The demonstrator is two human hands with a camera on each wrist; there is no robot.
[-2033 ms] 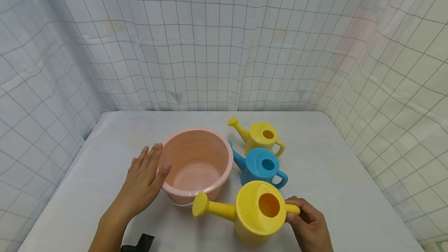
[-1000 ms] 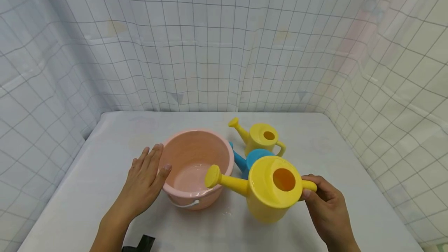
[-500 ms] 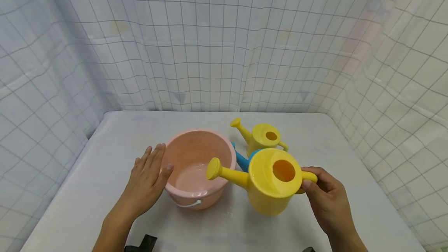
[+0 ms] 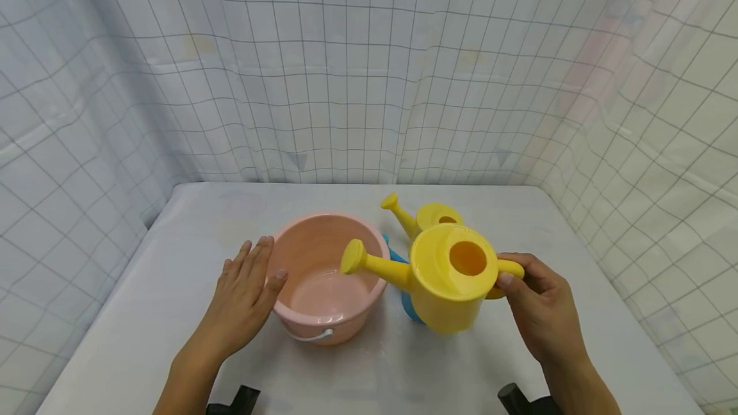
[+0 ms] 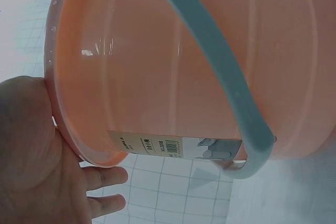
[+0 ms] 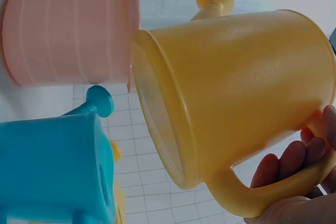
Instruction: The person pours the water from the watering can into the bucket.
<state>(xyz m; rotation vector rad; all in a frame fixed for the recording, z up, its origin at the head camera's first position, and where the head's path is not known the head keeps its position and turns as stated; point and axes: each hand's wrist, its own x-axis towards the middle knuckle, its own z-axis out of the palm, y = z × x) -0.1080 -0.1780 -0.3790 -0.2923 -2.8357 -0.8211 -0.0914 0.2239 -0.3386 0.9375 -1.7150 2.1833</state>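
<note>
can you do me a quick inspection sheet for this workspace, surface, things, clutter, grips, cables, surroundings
Surface: table with a white covering.
Job's things: pink bucket upright on the table; front yellow watering can held above the table, spout toward the bucket; blue watering can partly hidden behind it in the head view; rear yellow watering can farther back.
Clutter: black parts near both wrists; purpose unclear.
Left grip: bare hand, fingers straight, touching the bucket's rim.
Right grip: bare hand, fingers curled round the front can's handle.
Cables: nothing seen.
Surroundings: white sheeting with a grid pattern, behind and on both sides.
</note>
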